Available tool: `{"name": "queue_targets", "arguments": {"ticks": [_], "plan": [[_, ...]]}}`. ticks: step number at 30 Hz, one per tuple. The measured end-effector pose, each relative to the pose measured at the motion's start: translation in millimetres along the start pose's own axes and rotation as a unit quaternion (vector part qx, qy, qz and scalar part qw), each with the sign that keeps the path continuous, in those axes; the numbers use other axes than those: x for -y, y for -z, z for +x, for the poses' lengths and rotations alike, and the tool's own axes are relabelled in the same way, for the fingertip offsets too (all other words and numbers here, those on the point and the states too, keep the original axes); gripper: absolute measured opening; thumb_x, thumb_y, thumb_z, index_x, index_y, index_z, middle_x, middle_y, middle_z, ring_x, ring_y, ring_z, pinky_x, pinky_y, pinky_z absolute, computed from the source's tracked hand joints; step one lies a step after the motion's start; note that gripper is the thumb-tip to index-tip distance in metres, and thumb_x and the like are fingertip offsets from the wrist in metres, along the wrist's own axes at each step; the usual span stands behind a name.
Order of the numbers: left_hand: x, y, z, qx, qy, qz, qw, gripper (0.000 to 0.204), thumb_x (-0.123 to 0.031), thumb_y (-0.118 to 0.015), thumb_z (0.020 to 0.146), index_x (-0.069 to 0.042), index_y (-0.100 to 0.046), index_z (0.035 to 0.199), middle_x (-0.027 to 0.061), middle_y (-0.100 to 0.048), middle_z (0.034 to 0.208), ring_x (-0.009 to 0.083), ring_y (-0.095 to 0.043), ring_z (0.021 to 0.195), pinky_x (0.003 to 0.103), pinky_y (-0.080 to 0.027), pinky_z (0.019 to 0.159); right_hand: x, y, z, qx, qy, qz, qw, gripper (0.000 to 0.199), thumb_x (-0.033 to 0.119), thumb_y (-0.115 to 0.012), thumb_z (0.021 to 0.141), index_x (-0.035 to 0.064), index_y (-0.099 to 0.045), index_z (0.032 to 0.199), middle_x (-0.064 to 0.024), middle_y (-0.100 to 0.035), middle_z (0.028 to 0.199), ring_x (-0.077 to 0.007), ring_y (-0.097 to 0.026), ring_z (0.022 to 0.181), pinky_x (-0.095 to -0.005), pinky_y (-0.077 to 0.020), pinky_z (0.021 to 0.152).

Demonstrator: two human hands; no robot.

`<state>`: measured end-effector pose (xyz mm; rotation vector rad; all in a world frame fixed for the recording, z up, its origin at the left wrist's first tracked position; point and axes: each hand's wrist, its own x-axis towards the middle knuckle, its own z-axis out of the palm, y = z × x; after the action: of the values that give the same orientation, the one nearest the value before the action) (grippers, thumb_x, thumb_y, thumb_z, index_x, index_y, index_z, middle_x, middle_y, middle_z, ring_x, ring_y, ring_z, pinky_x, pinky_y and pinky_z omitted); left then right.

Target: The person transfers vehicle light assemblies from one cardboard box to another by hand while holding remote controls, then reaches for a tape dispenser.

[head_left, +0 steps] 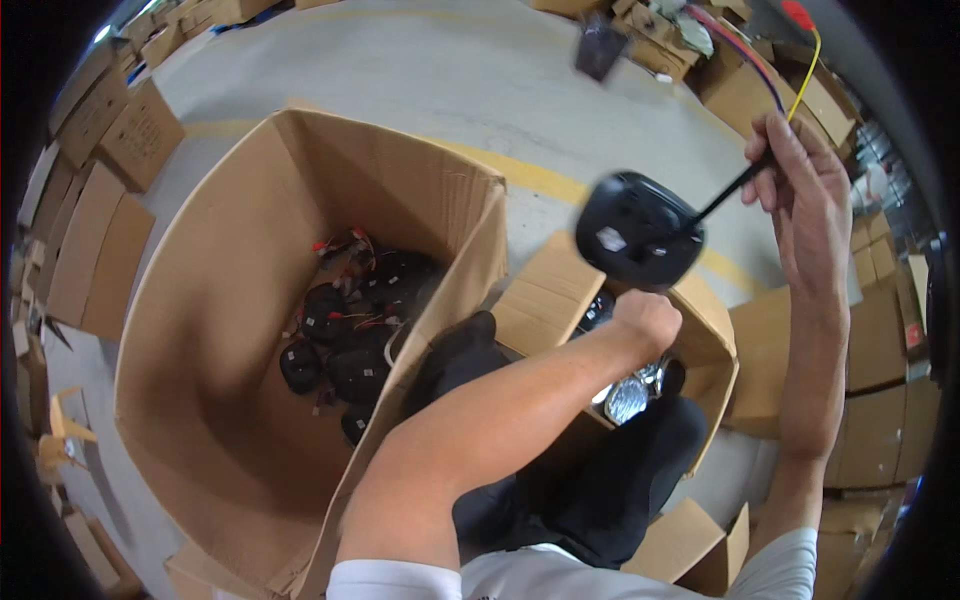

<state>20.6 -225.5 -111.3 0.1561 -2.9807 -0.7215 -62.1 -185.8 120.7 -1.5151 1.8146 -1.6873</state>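
Observation:
My right hand (800, 175), raised at the right, is closed on a black cable (730, 195). The cable runs down to a black rounded-square plastic housing (640, 230) with a small pale label, which hangs tilted. Above the hand the cable splits into coloured wires, and a yellow wire (808, 75) ends in a red connector (797, 13). My left hand (648, 322) is closed just below the housing, over a small carton (715, 365). Its fingers are hidden, so what they hold does not show. Silvery round parts (627, 398) and black pieces lie in that carton.
A large open carton (230, 250) stands at the left with several black housings (355, 370) and red connectors inside. Stacked cartons (85, 240) line the left, more line the right. A small wooden stool (65, 430) is at far left. A blurred dark object (600, 50) is at the top.

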Motion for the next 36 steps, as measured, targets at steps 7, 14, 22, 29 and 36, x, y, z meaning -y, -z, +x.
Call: {"name": "queue_targets", "arguments": {"ticks": [7, 14, 22, 29, 36], "plan": [[14.5, 14.4, -42.7, -0.190, -0.108, -0.625, 0.750, 0.034, -0.024, -0.074, 0.108, -0.007, -0.077, 0.137, 0.0258, -0.075, 0.141, 0.0374, -0.062, 0.146, 0.042, -0.048, 0.122, 32.3, -235.6, 27.0, 0.069, -0.055, 0.257, 0.962, 0.027, 0.022, -0.064, 0.119, -0.0029, -0.070, 0.128, -0.0149, -0.079, 0.117, -0.0189, -0.081, 0.092, -0.0381, -0.0671, 0.091], [67.8, 69.9, -103.9, -0.159, -0.055, -0.080, 0.982, 0.029, -0.031, -0.081, 0.082, -0.007, -0.072, 0.069, 0.0186, -0.074, 0.073, 0.0350, -0.075, 0.070, 0.047, -0.058, 0.065, 47.4, -370.0, 13.2, 0.212, -0.113, 0.332, 0.912, 0.028, 0.023, -0.065, 0.119, -0.0044, -0.069, 0.123, -0.0155, -0.077, 0.120, -0.0205, -0.081, 0.099, -0.0336, -0.0666, 0.091], [137.6, 61.4, -210.2, -0.284, 0.089, -0.091, 0.950, 0.026, -0.031, -0.079, 0.086, -0.006, -0.075, 0.077, 0.0206, -0.076, 0.083, 0.0355, -0.076, 0.078, 0.047, -0.059, 0.071, 12.4, -473.5, 1.4, 0.315, -0.238, 0.206, 0.896, 0.031, 0.023, -0.062, 0.118, -0.0080, -0.067, 0.121, -0.0168, -0.077, 0.115, -0.0237, -0.082, 0.100, -0.0367, -0.0682, 0.089], [179.4, 74.4, -258.9, -0.357, 0.136, -0.066, 0.922, 0.026, -0.031, -0.078, 0.089, -0.005, -0.078, 0.085, 0.0223, -0.078, 0.091, 0.0360, -0.077, 0.085, 0.047, -0.059, 0.075, -19.2, -595.0, -70.7, 0.391, -0.334, 0.104, 0.851, 0.028, 0.015, -0.056, 0.113, -0.0084, -0.067, 0.124, -0.0191, -0.077, 0.109, -0.0259, -0.083, 0.090, -0.0399, -0.0640, 0.074], [197.4, 96.2, -257.1, -0.405, 0.127, -0.041, 0.905, 0.027, -0.031, -0.077, 0.093, -0.004, -0.080, 0.092, 0.0241, -0.079, 0.100, 0.0365, -0.078, 0.091, 0.048, -0.060, 0.080, -65.8, -544.6, -29.1, 0.412, -0.393, -0.027, 0.822, 0.017, 0.012, -0.062, 0.107, 0.0014, -0.074, 0.113, -0.0106, -0.073, 0.101, -0.0175, -0.073, 0.086, -0.0321, -0.0560, 0.067]]}}
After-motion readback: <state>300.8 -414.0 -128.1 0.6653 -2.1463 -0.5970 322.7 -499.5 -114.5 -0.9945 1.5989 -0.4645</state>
